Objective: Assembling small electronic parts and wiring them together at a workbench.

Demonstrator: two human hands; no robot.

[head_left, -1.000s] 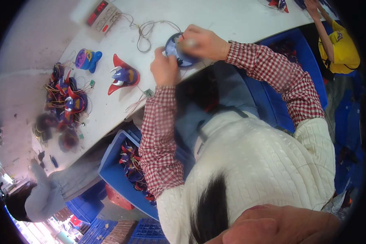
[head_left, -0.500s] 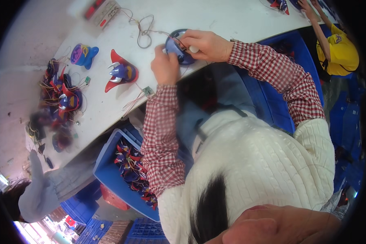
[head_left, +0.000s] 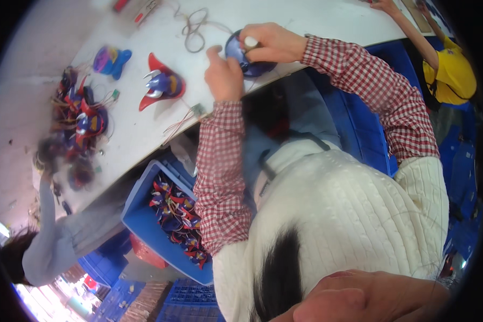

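A round dark-blue toy part (head_left: 240, 58) lies at the near edge of the white table (head_left: 316, 21). My left hand (head_left: 224, 76) grips its left side. My right hand (head_left: 271, 43) lies over its top, holding a small white piece (head_left: 250, 41) against it. A loop of thin wire (head_left: 194, 26) lies just beyond the part. A red and blue winged toy part (head_left: 162, 86) rests to the left of my left hand.
A purple and blue piece (head_left: 110, 59) and a heap of red-blue parts with wires (head_left: 80, 115) lie further left. A blue bin (head_left: 169, 214) of the same parts sits below the table. A person in grey (head_left: 59, 241) is at lower left, a person in yellow (head_left: 451, 64) at upper right.
The view has shifted so the table and hands sit lower in the picture. Both hands stay on the round blue part, with my left hand's fingers shifting slightly.
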